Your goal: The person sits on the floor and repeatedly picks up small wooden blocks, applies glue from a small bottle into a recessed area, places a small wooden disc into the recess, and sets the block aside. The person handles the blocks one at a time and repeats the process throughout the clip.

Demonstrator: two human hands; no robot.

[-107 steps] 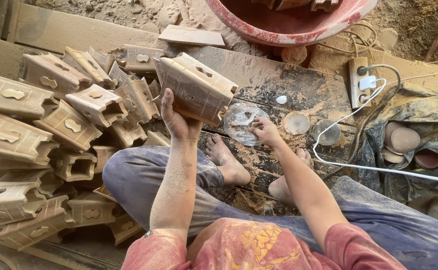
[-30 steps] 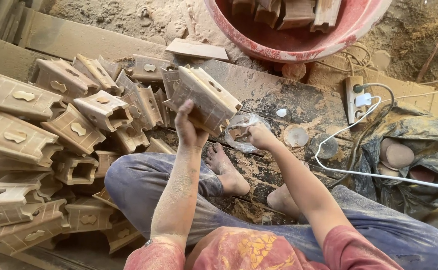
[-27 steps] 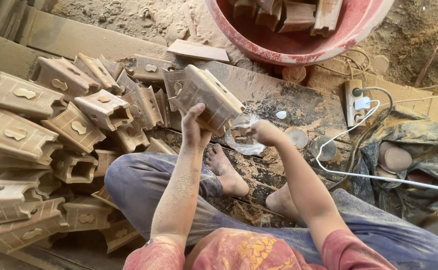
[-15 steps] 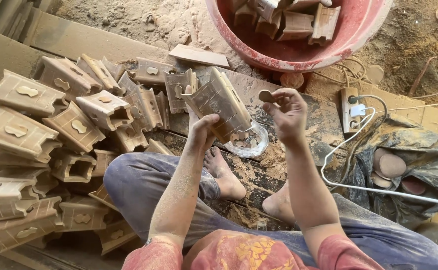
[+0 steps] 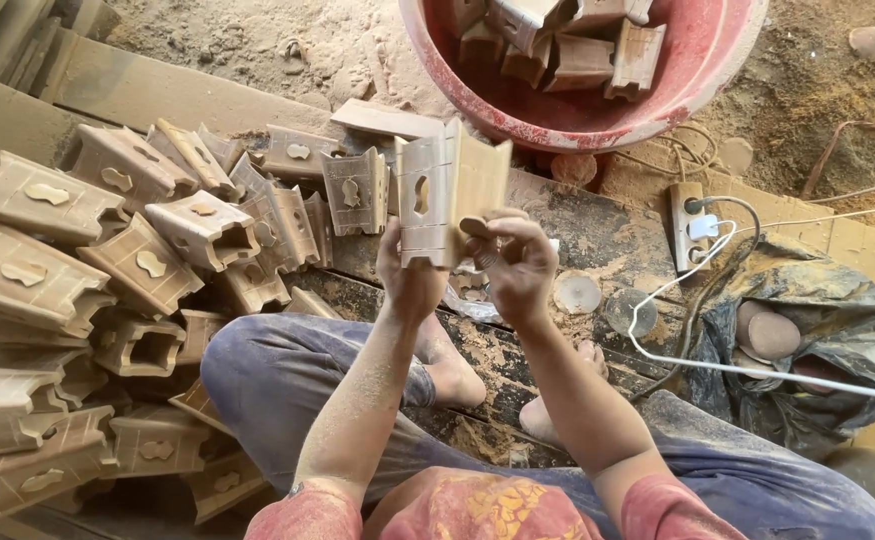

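Wooden block (image 5: 449, 195) upright between left hand (image 5: 409, 277), right hand (image 5: 517, 265)

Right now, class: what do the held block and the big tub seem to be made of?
Held block: apparently bare, unvarnished wood; pale tan, matte, with a cut keyhole slot and sawdust around. Tub: probably plastic; uniform red, smooth rounded rim, dusty inside.

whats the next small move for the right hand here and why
Probably press the small disc flat against the wooden block. The left hand holds the block upright, and the right hand has the disc pinched at its face, seemingly not yet seated.
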